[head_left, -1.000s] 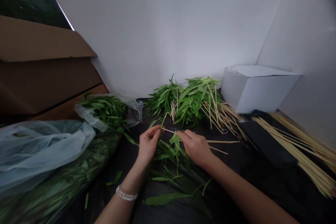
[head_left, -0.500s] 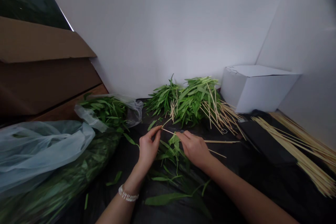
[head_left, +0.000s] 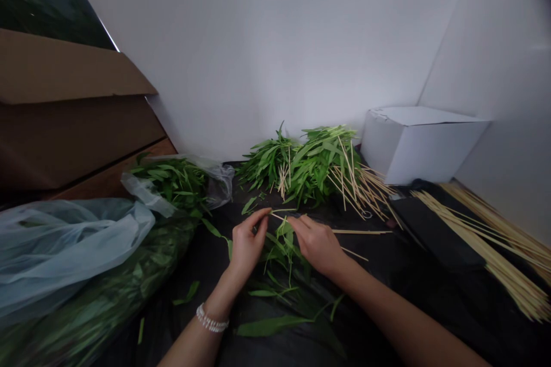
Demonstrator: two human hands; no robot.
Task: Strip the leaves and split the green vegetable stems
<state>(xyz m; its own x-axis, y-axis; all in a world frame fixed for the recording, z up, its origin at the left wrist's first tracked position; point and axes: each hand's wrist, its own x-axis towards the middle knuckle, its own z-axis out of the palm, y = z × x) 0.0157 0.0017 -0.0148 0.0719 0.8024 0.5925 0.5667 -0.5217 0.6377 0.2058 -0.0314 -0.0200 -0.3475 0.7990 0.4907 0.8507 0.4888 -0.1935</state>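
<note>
My right hand [head_left: 318, 243] is closed on a thin bamboo skewer [head_left: 278, 217], which slants between my two hands; a stick end pokes out behind that hand. At the skewer's tip, my left hand [head_left: 247, 245] pinches a thin green stem [head_left: 284, 209] that points rightward from the fingertips. Narrow green leaves [head_left: 282, 249] hang below my right fingers, and I cannot tell whether they are threaded on the skewer. Beyond both hands lies a heap of leafy greens on skewers [head_left: 318, 163], with the stick ends pointing toward me and to the right.
At left are a clear bag of greens [head_left: 172, 180] and a larger bluish plastic bag [head_left: 73, 246]. A cardboard box [head_left: 64, 137] stands behind them. To the right are a white box [head_left: 422, 146], a black case [head_left: 439, 235] and loose bamboo sticks [head_left: 495, 264]. Loose leaves [head_left: 271, 325] lie in front.
My left hand has shifted slightly right, nearer my right hand. The green stem at its fingertips has swung from slanting upward to lying nearly level.
</note>
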